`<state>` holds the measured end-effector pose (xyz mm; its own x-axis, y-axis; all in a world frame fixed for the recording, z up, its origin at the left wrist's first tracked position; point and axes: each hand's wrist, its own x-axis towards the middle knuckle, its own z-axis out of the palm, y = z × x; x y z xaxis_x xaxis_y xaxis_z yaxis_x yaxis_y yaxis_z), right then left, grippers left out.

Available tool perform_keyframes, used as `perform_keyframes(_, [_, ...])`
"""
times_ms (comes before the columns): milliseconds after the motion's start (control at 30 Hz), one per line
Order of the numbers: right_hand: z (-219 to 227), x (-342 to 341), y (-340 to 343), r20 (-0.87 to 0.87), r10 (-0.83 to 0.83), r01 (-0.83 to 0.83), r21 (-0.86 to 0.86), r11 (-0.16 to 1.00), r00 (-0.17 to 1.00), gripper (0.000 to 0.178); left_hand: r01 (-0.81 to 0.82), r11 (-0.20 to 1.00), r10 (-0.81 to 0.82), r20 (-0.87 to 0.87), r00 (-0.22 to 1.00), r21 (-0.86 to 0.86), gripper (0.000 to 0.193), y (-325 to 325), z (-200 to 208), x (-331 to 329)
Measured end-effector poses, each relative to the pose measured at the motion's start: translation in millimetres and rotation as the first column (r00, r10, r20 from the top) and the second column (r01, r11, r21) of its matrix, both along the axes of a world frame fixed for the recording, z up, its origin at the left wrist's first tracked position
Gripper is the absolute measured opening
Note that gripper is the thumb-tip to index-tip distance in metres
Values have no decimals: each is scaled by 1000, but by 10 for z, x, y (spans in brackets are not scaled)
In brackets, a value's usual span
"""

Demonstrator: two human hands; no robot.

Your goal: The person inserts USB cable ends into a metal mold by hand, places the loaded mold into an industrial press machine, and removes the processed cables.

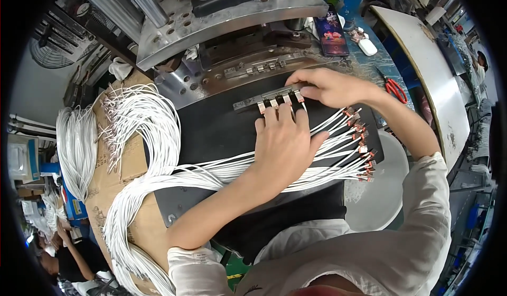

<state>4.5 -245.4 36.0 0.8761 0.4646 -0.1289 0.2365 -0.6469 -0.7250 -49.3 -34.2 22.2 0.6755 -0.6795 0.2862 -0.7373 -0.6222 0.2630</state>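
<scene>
A narrow metal fixture bar [254,100] lies on the black work surface, with several small metal cable connectors [261,107] along its front side. My left hand [282,151] reaches over white cables, its fingers stretched out and touching the connectors, its thumb spread to the right. At the bar's right end, my right hand [332,87] is closed, the index finger behind the bar and the thumb by the last connector. A bundle of white cables [227,166] runs under my left hand. Their connector ends [364,149] fan out to the right.
Behind the bar stands a metal press [232,21] with a second slotted metal fixture [264,66] in its bed. Coiled white cables [76,148] lie on cardboard [142,222] at the left. A phone [331,34], red-handled pliers [396,90] and a round grey seat [377,206] are at the right.
</scene>
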Motion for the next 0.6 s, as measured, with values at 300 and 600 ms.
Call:
perform_keyframes(300, [-174, 1472, 11, 307, -455, 423, 167, 890, 836, 34, 27, 966, 48, 283, 958, -256, 25, -30, -122, 1305])
perform_keyframes(600, [-492, 1972, -247, 894, 68, 650, -373, 662, 444, 23, -219, 974, 225, 115, 968, -63, 33, 168, -69, 1647])
